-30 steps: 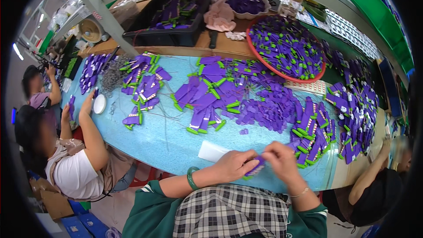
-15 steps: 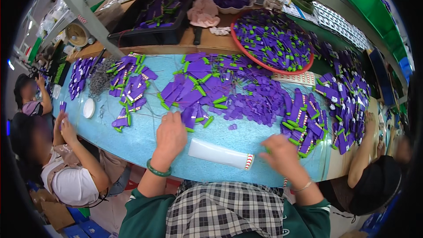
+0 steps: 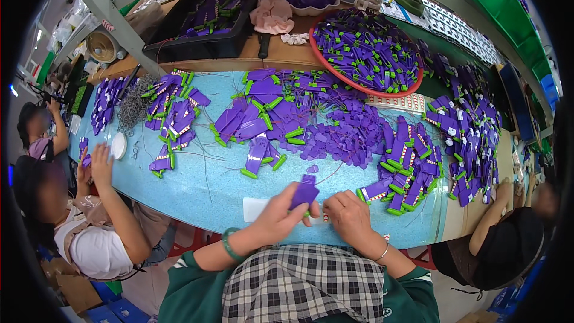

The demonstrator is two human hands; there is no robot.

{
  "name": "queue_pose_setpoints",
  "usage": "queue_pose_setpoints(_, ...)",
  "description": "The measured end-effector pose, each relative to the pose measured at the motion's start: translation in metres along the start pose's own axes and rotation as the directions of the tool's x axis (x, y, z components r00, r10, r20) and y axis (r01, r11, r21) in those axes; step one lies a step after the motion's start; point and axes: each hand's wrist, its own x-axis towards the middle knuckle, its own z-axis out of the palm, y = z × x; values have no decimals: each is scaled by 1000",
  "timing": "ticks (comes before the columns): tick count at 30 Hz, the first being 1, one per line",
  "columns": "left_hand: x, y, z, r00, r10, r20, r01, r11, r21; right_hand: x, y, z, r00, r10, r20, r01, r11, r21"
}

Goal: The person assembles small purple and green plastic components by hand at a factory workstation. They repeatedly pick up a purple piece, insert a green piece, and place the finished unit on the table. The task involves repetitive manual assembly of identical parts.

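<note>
My left hand (image 3: 280, 215) is closed on a flat purple piece (image 3: 305, 192) with a green end, held upright above the near middle of the table. A thin wire trails from it toward the right. Close beside it, my right hand (image 3: 350, 218) has its fingers pinched together; whatever they hold is too small to make out. Under both hands lies a white backing strip (image 3: 254, 208) with a bit of red-and-white sticker showing between them. Beyond my left hand are loose purple pieces with green ends (image 3: 259, 154). To the right sits a pile of similar pieces bearing striped stickers (image 3: 412, 164).
A heap of small purple parts (image 3: 347, 137) covers the table's middle. Behind it stands a red basket (image 3: 382, 93) full of purple-and-green pieces, and a black tray (image 3: 197, 49). Tangled grey wire (image 3: 133, 107) lies at left. Co-workers sit on both sides.
My left hand has picked up a purple piece from the group ahead and brought it in over the white strip. My right hand has moved left beside it, its fingers now pinched.
</note>
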Motion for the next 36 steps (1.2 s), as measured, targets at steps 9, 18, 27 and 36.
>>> queue_pose_setpoints(9,20,-40,1,988,-150,24,144,977,160,16,6,-30,973,179,147,-229,830,508)
queue_pose_setpoints(18,20,-27,-1,990,-123,-65,109,977,-183,29,-13,-24,963,268,7,-204,716,668)
queue_pose_setpoints(27,19,-22,3,990,-139,-17,125,934,-335,26,-8,-13,898,438,55,-236,372,898)
queue_pose_setpoints(36,20,-31,2,990,-135,39,133,809,-573,22,-4,-5,903,360,236,-373,381,846)
